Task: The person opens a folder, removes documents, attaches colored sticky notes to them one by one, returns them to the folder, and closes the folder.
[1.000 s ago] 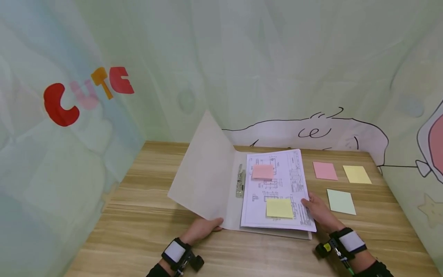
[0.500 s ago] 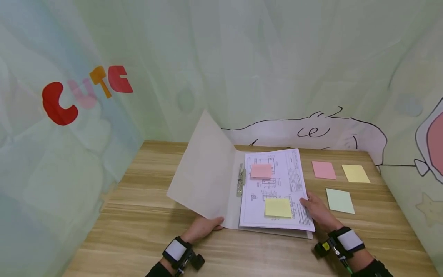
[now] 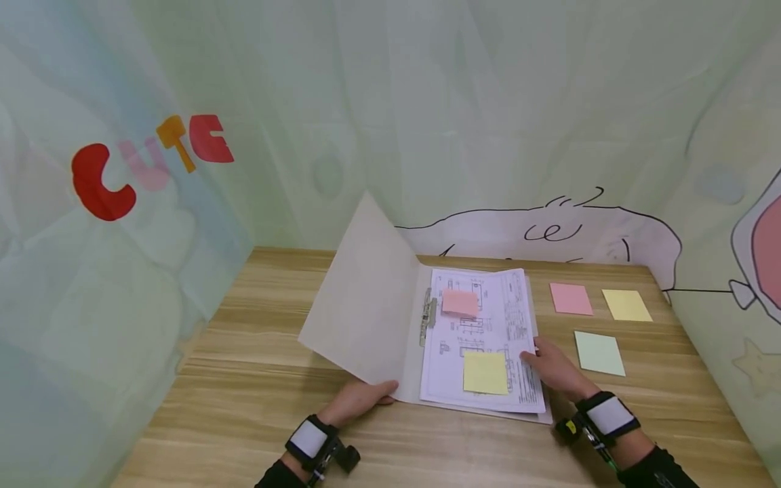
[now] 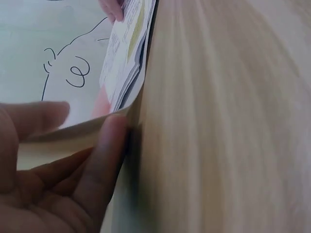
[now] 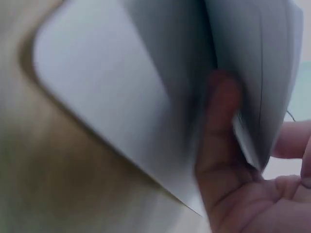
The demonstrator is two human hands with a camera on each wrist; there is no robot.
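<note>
A white file folder (image 3: 366,298) lies open on the table, its front cover tilted up at the left. My left hand (image 3: 358,402) pinches the cover's lower edge, thumb on the inner side and fingers behind it. On the right half rests a stack of printed drawing sheets (image 3: 448,379), bearing a pink sticky note (image 3: 460,303) and a yellow sticky note (image 3: 485,373). A metal clip (image 3: 428,318) sits beside the fold. My right hand (image 3: 558,369) holds the sheets' right edge; in the right wrist view, the fingers reach under the lifted sheets, above the folder's back cover (image 5: 107,82).
Right of the folder lie a pink paper square (image 3: 571,299), a yellow one (image 3: 627,306) and a pale green one (image 3: 600,353). The wooden table (image 3: 244,352) meets printed fabric walls (image 3: 293,135) at the back and sides.
My right hand has moved slightly left, shifting the sheets' right edge left and uncovering more of the folder's right edge. The left hand keeps its grip on the cover.
</note>
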